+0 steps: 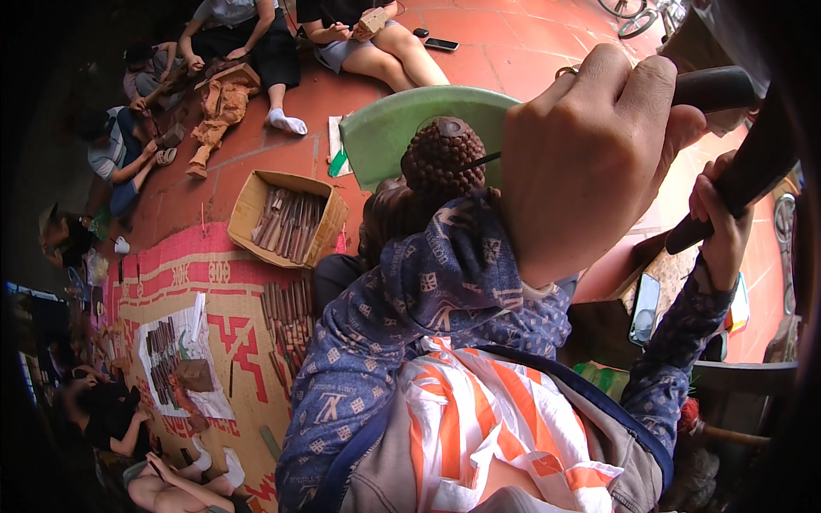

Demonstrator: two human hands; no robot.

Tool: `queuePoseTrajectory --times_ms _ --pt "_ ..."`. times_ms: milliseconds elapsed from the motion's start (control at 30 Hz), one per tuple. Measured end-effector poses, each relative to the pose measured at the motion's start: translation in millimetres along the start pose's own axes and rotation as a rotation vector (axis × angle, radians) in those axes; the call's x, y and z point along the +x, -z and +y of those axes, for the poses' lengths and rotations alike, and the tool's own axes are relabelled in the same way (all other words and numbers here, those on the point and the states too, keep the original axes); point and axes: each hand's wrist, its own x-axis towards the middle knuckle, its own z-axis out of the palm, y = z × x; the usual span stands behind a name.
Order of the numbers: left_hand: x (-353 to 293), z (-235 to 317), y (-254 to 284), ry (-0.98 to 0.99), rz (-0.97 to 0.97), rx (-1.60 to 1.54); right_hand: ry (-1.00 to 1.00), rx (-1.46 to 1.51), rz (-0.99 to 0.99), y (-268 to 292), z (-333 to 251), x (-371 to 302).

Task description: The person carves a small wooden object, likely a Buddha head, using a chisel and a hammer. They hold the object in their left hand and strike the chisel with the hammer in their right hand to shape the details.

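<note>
My left hand (590,162) is closed around a chisel, its dark handle (718,88) sticking out on the right and its thin blade (483,162) on the left. The blade's tip meets the knobbly curls of a dark brown carved wooden head (440,154); whether it touches cannot be told. Below that head, more brown carving is partly hidden by my sleeve. At the right, my right hand (725,218) grips a dark wooden mallet (761,162), raised close to the chisel handle's end. A green plastic piece (402,115) with a curved rim stands behind the carved head.
Left of the carving, a cardboard box (248,218) holds several chisels; more tools (291,316) lie on the patterned mat (244,368). A phone (644,309) lies near my right arm. Several people sit around, one by a reddish-brown carved figure (220,120).
</note>
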Motion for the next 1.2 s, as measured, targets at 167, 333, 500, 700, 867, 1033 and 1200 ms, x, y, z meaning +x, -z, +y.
queuePoseTrajectory --times_ms 167,333,500,700,867,1033,1200 --pt "-10 -1 -4 -0.096 -0.100 -0.027 0.029 -0.179 0.023 7 10 -8" --pt "-31 8 1 -0.300 -0.285 -0.064 0.056 -0.010 0.055 6 21 -25" --pt "-42 12 15 -0.448 -0.383 -0.247 0.163 -0.005 0.078 -15 42 -62" --pt "-47 0 21 -0.355 -0.418 -0.313 0.135 0.077 0.203 -40 72 -104" --pt "-45 -3 20 -0.340 -0.408 -0.295 0.165 0.012 0.133 -39 69 -109" --pt "-41 -2 23 -0.354 -0.383 -0.323 0.206 0.035 0.179 -45 65 -113" --pt "-39 -2 26 -0.370 -0.411 -0.348 0.186 0.161 0.307 -61 69 -121"
